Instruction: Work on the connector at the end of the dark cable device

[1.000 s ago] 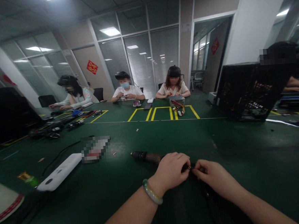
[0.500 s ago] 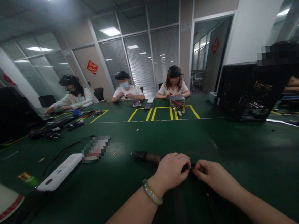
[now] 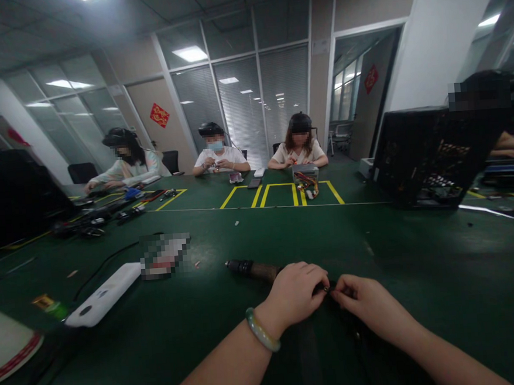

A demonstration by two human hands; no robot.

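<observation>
My left hand (image 3: pixel 296 288), with a green-and-white bangle (image 3: pixel 262 330) at its wrist, curls closed low over the table. A small dark piece with a brassy spot (image 3: pixel 326 289) shows at its fingertips; the hand covers most of it. My right hand (image 3: pixel 368 302) pinches close beside it, thumb and forefinger pressed together on something dark that I cannot make out. Just beyond my left hand lies a dark, pen-shaped power tool (image 3: pixel 256 270), black at the front with a metal tip; its rear end is hidden by the hand. Below my right hand, a dark cable-like shape fades into shadow.
A white power strip (image 3: pixel 103 294) and a small green bottle (image 3: pixel 49 307) lie left on the green table (image 3: pixel 232 335). A black computer case (image 3: pixel 417 158) stands at right. Opposite sit several people, one behind a power supply (image 3: pixel 305 171) with coloured wires.
My hands hold nearly the same pose and place. The view has shifted very slightly; nothing on the table in front of me has visibly moved.
</observation>
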